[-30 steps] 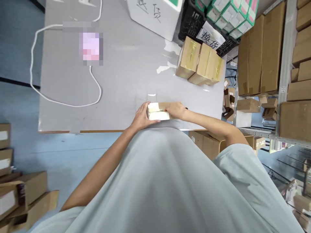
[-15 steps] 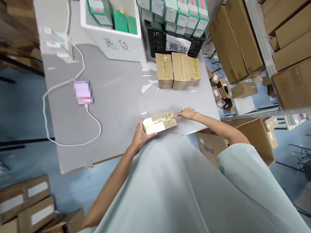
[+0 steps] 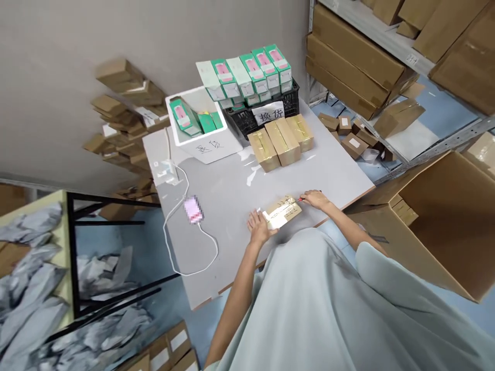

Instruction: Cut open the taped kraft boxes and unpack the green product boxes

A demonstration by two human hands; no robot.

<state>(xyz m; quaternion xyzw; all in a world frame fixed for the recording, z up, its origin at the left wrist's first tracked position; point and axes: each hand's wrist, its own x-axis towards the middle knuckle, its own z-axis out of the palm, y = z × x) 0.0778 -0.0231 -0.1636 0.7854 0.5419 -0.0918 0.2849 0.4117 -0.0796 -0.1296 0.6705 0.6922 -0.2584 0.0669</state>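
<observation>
A small cardboard box [image 3: 291,210] with handwriting, clear tape and a white label lies near the front edge of the grey table [image 3: 228,237]. Against its left end rests my left hand [image 3: 260,228], fingers spread and thumb along the near side. My right hand [image 3: 316,199] is closed around a thin red and dark pen [image 3: 301,199], whose tip points at the right end of the box. Three taped cardboard boxes [image 3: 283,141] stand together farther back on the table.
Behind are a white foam bin [image 3: 211,152] and a black crate [image 3: 242,123] of green boxes. A phone [image 3: 193,209] with a white cable lies left. A large open carton [image 3: 390,242] stands right, below shelving [image 3: 425,64].
The view has swung up and left, showing more wall and shelves. My left fingers have spread from their hold around the box end. The pen has moved slightly away from the box.
</observation>
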